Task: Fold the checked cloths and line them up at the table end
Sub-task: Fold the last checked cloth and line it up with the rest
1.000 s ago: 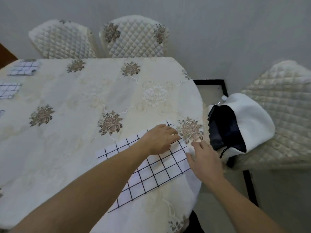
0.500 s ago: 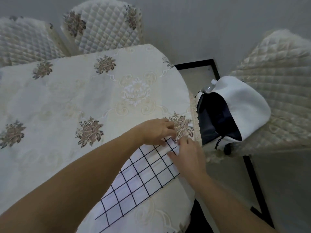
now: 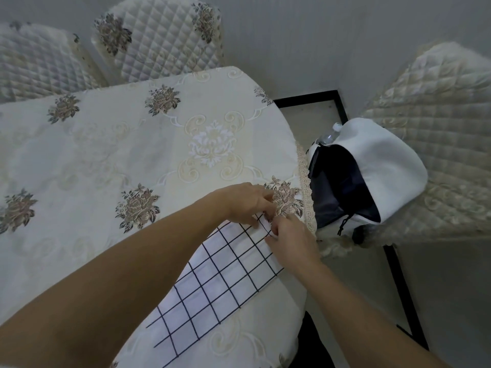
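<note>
Fingers [image 3: 263,208] of the left hand [image 3: 245,201] curl down and pinch the far end of the checked cloth [image 3: 220,282]. The right hand [image 3: 292,241] pinches the same end just beside them, fingertips nearly touching. The cloth lies flat as a long strip near the table [image 3: 106,160] rim. Beyond the rim, a white-and-dark bag [image 3: 385,166] sits on a quilted chair [image 3: 438,155].

Both forearms reach in from the near side and converge at the right. The left hand [image 3: 247,204] and right hand [image 3: 291,241], fingers curled, pinch the far end of the checked cloth [image 3: 225,274].
</note>
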`<state>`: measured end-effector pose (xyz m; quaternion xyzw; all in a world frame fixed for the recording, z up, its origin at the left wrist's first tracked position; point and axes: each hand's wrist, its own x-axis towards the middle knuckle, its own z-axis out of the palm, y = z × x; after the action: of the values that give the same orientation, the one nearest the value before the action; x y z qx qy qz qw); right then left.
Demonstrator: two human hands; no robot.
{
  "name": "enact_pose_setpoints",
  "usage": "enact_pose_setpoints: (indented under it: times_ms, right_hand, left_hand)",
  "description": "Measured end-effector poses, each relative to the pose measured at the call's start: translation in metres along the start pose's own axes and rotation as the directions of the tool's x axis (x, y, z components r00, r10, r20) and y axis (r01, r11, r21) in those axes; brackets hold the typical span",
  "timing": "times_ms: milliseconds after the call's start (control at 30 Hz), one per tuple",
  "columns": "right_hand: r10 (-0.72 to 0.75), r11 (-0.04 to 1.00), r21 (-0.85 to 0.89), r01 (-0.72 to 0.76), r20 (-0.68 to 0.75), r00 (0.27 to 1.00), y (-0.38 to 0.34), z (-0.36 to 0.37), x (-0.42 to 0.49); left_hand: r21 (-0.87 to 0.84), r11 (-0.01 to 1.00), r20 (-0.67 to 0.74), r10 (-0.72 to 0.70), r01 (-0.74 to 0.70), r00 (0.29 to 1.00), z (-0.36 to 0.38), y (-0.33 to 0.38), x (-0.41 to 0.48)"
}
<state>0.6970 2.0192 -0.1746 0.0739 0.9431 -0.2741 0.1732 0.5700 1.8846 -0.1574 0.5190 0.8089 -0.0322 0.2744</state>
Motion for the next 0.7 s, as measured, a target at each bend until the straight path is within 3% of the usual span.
enact_pose_setpoints:
  times_ms: [233,467,700]
  right_hand:
    - [-0.024,1.0,0.003,0.024,0.008,1.0,0.008,-0.045,0.044]
    - [-0.05,0.997,0.06,0.049,0.026,0.998,-0.009,-0.087,0.076]
    - [-0.117,0.99,0.066,0.121,-0.069,0.991,-0.046,-0.095,0.049]
  left_hand:
    - [0.005,0.991,-0.085,-0.132,0.133,0.988,-0.028,-0.016,0.01]
    - [-0.181,0.937,-0.224,-0.335,0.298,0.915,-0.05,-0.04,-0.02]
    - [-0.252,0.905,-0.352,-0.414,0.342,0.839,-0.052,-0.032,-0.083]
